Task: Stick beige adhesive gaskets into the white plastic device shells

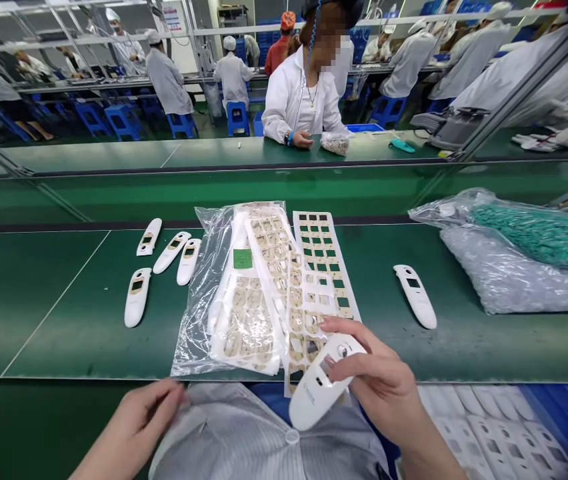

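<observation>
Two hands, well apart: right hand (pixel 387 380) wrapped around a white plastic device casing (pixel 321 383), which is tilted with its end down, and left hand (pixel 131 430) open and empty at 7 o'clock, just beside a plastic bag (pixel 199 320). Die-cut label sheet (pixel 321 250) runs from 12 o'clock down behind the casing.

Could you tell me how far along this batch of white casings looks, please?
Four casings with tan windows lie on the green conveyor belt, seemingly done. The right hand holds another casing. Still waiting: die-cut sheets carrying many pieces, plus casings in the tray at lower right.
</observation>
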{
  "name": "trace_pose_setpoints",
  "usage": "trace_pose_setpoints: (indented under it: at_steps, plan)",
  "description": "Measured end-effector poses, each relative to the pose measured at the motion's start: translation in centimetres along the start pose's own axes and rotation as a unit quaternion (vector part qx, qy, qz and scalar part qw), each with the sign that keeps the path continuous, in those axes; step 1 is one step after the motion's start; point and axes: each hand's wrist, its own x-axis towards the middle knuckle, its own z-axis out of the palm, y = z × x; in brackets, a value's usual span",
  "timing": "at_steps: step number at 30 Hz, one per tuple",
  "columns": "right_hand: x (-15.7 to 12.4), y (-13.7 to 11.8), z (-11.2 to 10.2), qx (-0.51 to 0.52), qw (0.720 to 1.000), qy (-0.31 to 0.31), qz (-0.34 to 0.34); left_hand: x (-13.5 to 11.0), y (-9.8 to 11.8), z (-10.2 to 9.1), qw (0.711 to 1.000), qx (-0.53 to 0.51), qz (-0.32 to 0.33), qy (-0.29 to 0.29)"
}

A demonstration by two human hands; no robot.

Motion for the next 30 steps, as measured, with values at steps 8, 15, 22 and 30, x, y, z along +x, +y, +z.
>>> trace_pose_setpoints:
  at_steps: [8,15,22,30]
  plan:
    - [0.6,0.9,0.3,-0.04,0.999,0.004,0.001,4.5,6.7,10.2,0.845,-0.385,0.016,-0.37]
    - [0.0,9.2,-0.6,-0.233,0.959,0.013,0.161,8.0,7.9,12.5,0.862,-0.473,-0.014,-0.181]
    - [-0.6,10.7,0.5,-0.292,0.952,0.066,0.067,10.6,7.0,16.4,0.891,-0.443,0.021,-0.102]
    - [-0.4,10.7,0.9,-0.249,0.953,0.162,0.052,11.0,6.3,16.8,0.918,-0.384,0.044,-0.087]
